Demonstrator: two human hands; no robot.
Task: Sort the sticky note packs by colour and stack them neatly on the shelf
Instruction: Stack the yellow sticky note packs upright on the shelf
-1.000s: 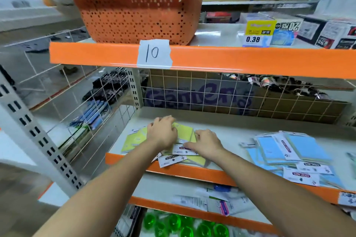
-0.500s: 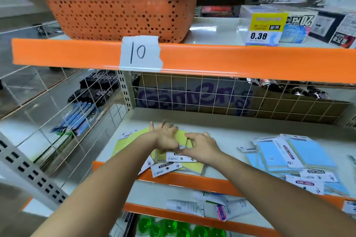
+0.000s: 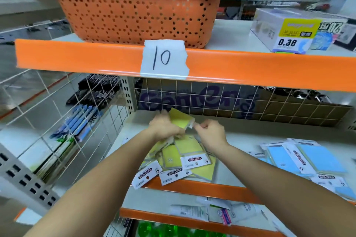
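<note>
white shelf: both hands pinch a raised yellow pack.

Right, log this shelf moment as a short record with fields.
left hand: grips a bunch of yellow packs, lifted off the shelf
right hand: pinches the bunch's corner
yellow pile: loose, fanned, headers over the shelf's front edge
blue pile: right, apart from the yellow
basket: orange, on the shelf above
label: reads 10

"10" on paper label, "0.38" on box
</note>
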